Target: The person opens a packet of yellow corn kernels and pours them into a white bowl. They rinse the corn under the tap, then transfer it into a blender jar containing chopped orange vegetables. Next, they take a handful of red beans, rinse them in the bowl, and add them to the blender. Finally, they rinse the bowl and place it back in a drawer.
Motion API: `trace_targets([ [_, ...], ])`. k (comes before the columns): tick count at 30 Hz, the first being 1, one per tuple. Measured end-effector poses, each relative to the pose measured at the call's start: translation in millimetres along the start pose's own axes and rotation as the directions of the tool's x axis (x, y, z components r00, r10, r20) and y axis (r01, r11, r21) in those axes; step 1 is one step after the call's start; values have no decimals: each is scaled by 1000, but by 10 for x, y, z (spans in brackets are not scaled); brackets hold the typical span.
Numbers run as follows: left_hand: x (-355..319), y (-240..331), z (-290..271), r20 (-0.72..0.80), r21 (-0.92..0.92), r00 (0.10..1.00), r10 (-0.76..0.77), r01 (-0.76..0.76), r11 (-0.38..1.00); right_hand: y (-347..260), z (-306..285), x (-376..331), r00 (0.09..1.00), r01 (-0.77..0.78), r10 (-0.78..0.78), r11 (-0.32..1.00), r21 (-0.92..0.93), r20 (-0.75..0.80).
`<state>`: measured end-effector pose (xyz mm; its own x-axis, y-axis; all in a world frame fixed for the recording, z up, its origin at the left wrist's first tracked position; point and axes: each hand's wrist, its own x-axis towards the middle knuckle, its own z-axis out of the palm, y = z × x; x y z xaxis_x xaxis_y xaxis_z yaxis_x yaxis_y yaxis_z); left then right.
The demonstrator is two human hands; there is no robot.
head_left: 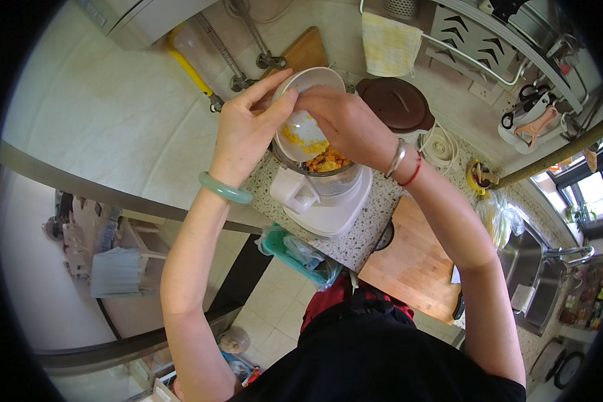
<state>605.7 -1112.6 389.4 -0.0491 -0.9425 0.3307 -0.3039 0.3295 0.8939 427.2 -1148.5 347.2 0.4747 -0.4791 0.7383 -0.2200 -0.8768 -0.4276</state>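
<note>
My left hand (251, 124) grips the rim of a white bowl (318, 79), thumb on the near side. The bowl is tipped over a blender jar, with small yellow bits (303, 142) clinging inside it. My right hand (345, 124) reaches over into the bowl, fingers bent together; whatever they hold, if anything, is hidden. Orange-brown chunks (328, 161) lie in the clear jar (335, 182) below. The jar has a white handle (293, 193) and sits on a white appliance base (335, 218) on the speckled counter.
A wooden cutting board (412, 258) lies to the right, partly under my right forearm. Behind the jar stands a brown-lidded pot (395, 106) beside a coiled white cable (441, 149). A green bin (298, 258) hangs below the counter edge. The sink (532, 268) is far right.
</note>
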Motion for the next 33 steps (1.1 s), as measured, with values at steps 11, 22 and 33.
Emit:
trace_targets([
  [11,-12,17,-11,12,-6,1000,-13,13,1000,58,-115,-103,904,29,-33,999,15,425],
  [22,-12,137,3,22,52,999,-26,25,998,113,-99,-79,988,117,-82,947,-298,128],
  [33,6,134,-119,-68,20,993,-98,100,995,-8,-160,-104,975,-18,41,994,-103,218],
])
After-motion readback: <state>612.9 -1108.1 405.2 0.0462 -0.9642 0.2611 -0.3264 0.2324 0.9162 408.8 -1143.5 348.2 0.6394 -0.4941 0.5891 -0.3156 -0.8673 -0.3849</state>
